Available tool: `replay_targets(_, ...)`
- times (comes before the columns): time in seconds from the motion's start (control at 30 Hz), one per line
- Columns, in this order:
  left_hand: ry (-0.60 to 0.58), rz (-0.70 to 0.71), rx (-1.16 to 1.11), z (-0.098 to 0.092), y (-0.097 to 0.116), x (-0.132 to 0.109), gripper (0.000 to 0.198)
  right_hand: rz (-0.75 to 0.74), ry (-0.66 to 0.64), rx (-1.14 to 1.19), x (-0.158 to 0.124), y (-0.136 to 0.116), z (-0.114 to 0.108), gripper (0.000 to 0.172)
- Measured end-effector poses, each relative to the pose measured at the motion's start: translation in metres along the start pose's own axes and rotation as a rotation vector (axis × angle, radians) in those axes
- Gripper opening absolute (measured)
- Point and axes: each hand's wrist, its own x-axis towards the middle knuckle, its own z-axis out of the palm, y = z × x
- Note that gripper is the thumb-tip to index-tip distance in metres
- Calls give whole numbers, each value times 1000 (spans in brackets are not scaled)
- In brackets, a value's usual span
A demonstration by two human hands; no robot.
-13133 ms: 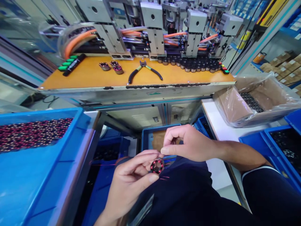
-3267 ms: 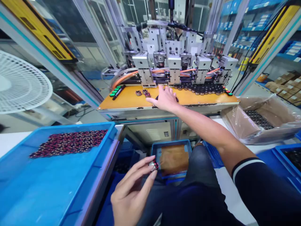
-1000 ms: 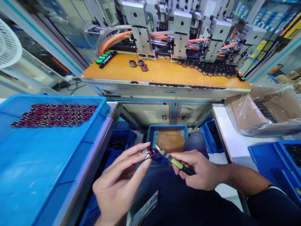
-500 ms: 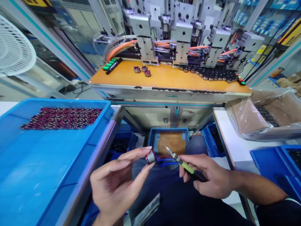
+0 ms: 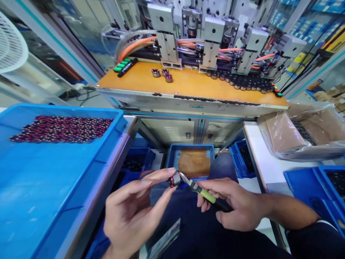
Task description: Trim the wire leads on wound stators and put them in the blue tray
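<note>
My left hand (image 5: pixel 134 207) pinches a small motor stator (image 5: pixel 175 179) between thumb and fingertips. It is a short metal cylinder with dark red and black windings at its left end. In my right hand (image 5: pixel 237 205) is a pair of cutting pliers (image 5: pixel 203 194) with green and black handles. The pliers' tip meets the right end of the stator; whether the jaws grip anything there is too small to tell. Both hands are above my lap, over a blue tray (image 5: pixel 170 158) lined with brown cardboard.
A large blue bin (image 5: pixel 54 180) at left holds rows of stators (image 5: pixel 67 127). Ahead, an orange-topped bench (image 5: pixel 188 84) carries 3 loose stators, a marker (image 5: pixel 128 67), many black-topped parts (image 5: pixel 248 81) and a press machine (image 5: pixel 167 46). A plastic-lined carton (image 5: pixel 280 133) stands at right.
My right hand has moved left, bringing the pliers' tip from apart to the stator's right end. The stator has turned slightly in my left fingers. The view has shifted a little.
</note>
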Motion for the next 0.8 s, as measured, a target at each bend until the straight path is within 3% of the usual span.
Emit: replay_targets(0.8,6,-45,16,-6,1,-6,69,115,19,36,7,-2,4,77)
